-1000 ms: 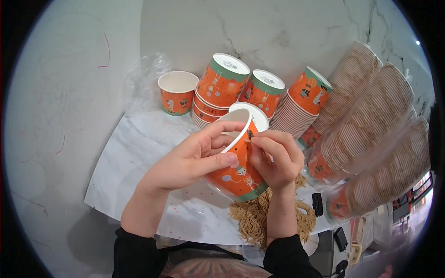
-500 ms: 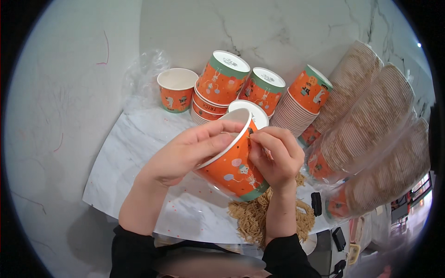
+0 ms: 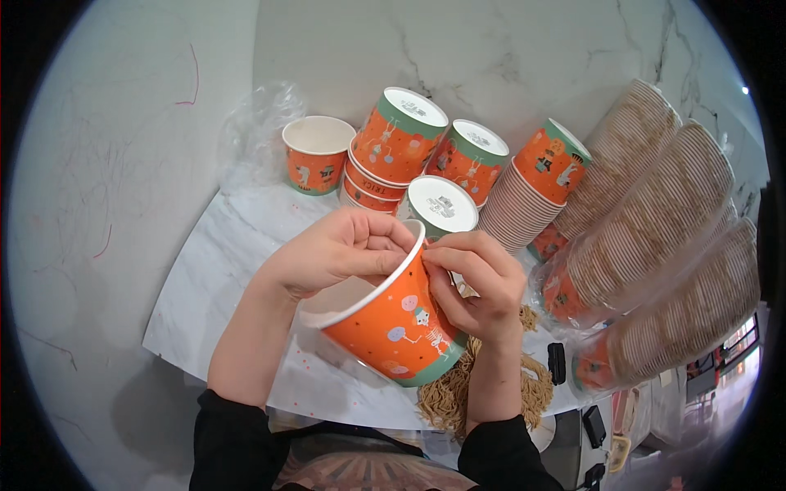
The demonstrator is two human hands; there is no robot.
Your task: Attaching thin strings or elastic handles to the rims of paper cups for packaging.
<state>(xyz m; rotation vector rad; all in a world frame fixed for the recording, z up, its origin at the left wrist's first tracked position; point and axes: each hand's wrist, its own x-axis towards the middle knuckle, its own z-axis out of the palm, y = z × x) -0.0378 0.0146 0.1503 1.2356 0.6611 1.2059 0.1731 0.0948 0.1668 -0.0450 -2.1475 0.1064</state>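
An orange paper cup [image 3: 393, 327] with a white rim, green base band and skeleton and balloon pictures is tilted in front of me, its mouth toward the upper left. My left hand [image 3: 336, 254] grips its rim, fingers curled inside and partly hidden. Against the outer wall, just below the rim, the fingertips of my right hand [image 3: 479, 286] are pinched together; whatever is between them is too small to make out. Under my right forearm lies a bundle of tan string [image 3: 446, 397]. An upturned cup [image 3: 442, 204] stands just behind my hands.
Upturned cup stacks [image 3: 401, 135] and an upright cup [image 3: 318, 155] line the back by the marble wall. Clear plastic wrap [image 3: 262, 131] lies at the far left. Several long bagged cup stacks [image 3: 647, 229] lean at the right. A small black object [image 3: 557, 362] rests near the string.
The cup's rim has shifted down and left, and the cup sits slightly lower. My left fingers have curled further at the rim; my right pinch has moved a little left and down.
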